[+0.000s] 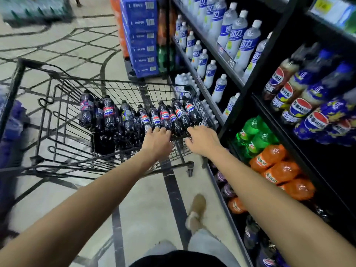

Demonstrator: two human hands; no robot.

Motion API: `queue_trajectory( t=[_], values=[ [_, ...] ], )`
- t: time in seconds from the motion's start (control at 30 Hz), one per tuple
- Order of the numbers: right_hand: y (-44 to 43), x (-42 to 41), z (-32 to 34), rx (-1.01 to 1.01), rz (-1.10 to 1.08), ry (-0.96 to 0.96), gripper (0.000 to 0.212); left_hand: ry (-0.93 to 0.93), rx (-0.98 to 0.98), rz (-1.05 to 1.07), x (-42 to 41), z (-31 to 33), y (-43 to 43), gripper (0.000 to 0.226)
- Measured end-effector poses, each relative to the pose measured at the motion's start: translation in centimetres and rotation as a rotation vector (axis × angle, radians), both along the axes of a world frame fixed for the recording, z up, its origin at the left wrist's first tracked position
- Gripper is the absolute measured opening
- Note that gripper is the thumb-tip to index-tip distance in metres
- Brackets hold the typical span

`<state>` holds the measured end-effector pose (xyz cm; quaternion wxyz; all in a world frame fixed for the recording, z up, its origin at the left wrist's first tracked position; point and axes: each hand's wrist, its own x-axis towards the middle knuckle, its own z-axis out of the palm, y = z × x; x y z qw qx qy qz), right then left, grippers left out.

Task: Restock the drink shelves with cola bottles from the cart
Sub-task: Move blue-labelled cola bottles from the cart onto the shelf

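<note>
Two-handed, reaches into cart [57, 89] parked beside shelves [248, 87] for short carries; left hand [157, 140], right hand [202, 140] spread over cola bottles [165, 116].

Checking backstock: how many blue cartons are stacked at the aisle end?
6 blue cartons, all in one stack left of the shelves, beyond the cart; the frame cuts the top, so more may be hidden.

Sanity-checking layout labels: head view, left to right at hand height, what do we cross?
black wire cart → leftmost dark plastic cola bottle in the cart → left hand → right hand → green plastic bottles
</note>
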<state>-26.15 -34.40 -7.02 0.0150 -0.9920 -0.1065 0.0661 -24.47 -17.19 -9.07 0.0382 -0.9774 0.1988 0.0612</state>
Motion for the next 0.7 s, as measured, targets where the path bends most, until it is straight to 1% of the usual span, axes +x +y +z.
queue_trajectory(
  t=[0.17,0.4,0.57,0.7],
  values=[
    [-1.2,8.1,-2.8,0.015,0.041,0.071,0.042,0.065,0.047,0.059,6.3,-1.9,-0.9,0.034],
    [-4.1,18.6,-6.6,-0.022,0.134,0.200,0.041,0.232,0.148,0.148,15.2,-4.5,-4.1,0.044],
    [-5.0,24.0,-8.6,-0.019,0.171,0.270,0.038,0.324,0.145,0.221,19.0,-6.5,-5.6,0.046],
    [-4.9,27.0,-10.5,-0.033,0.182,0.328,0.041,0.387,0.125,0.253,21.7,-8.2,-5.5,0.047]
  ],
)
